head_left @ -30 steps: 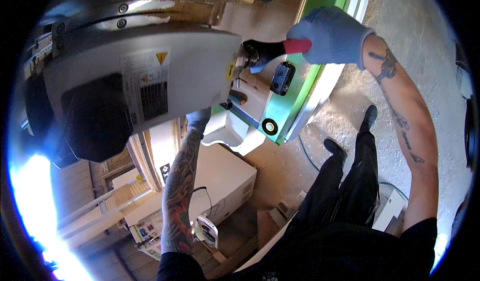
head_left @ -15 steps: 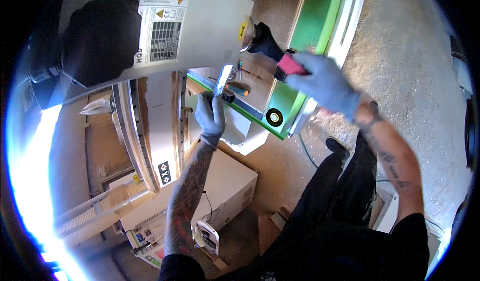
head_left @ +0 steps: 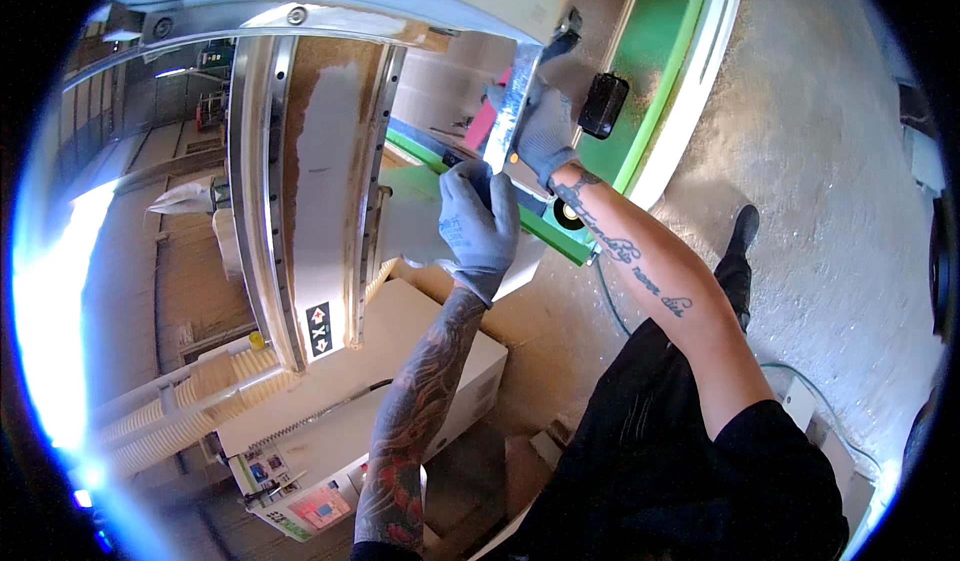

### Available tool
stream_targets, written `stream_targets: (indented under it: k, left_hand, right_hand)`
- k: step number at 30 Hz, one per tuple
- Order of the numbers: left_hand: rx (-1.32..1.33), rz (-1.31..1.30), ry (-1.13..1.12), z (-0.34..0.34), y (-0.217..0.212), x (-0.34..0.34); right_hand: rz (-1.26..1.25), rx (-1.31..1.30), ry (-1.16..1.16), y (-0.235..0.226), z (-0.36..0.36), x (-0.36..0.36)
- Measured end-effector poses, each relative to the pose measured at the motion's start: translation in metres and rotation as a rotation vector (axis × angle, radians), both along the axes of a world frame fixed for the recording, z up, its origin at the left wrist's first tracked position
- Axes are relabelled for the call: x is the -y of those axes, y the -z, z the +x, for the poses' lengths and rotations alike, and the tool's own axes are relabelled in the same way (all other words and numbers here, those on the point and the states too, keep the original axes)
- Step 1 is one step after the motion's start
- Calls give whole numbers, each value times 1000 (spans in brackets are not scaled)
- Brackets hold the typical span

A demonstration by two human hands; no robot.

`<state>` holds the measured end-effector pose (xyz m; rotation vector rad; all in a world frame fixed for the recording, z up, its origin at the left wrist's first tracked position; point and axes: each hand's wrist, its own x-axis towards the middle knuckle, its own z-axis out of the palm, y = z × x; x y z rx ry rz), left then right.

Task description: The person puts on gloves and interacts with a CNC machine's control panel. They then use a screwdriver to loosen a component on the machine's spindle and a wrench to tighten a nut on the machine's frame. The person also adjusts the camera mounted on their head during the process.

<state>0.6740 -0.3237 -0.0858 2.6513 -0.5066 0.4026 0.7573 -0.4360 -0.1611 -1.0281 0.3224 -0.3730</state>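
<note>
The person's dark clothing (head_left: 650,461) fills the bottom of the frame, and two bare, tattooed forearms rise from there toward the upper middle. The left hand (head_left: 478,223), in a grey glove, is near the centre of the frame. Its fingers are bent narrow and hold the lower end of a bright metal strip (head_left: 514,106), which stands tilted in the upper middle. The right hand (head_left: 546,126), also gloved, is just behind this strip. Its fingers are bent, but the strip covers part of them, so I cannot tell how firmly they close. A pinkish-red piece (head_left: 481,124) shows on the left side of the strip, near these fingers.

Above the hands, a grey machine housing (head_left: 430,1) crosses the top of the frame. To the right of the right hand, a black block (head_left: 603,106) sits on a green machine bed (head_left: 655,86). At the left, an upright rail (head_left: 258,201) runs down to an arrow label (head_left: 318,329). Farther below are a white cabinet (head_left: 365,361), a ribbed hose (head_left: 150,441) at the lower left, and the dusty floor (head_left: 790,161) on the right.
</note>
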Motion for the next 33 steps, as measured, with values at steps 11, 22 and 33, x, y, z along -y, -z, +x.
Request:
stream_targets:
  k: [11, 22, 33]
  left_hand:
    - [-45, 24, -41, 4, -5, -8]
    - [-1, 62, -8, 17, -6, -15]
    - [-67, 87, -17, 23, -11, -13]
  right_hand:
    - [-374, -325, -264, 32, -3, -6]
    - [-717, -263, -339, 44, -7, 77]
    - [-590, 178, -486, -22, 19, 174]
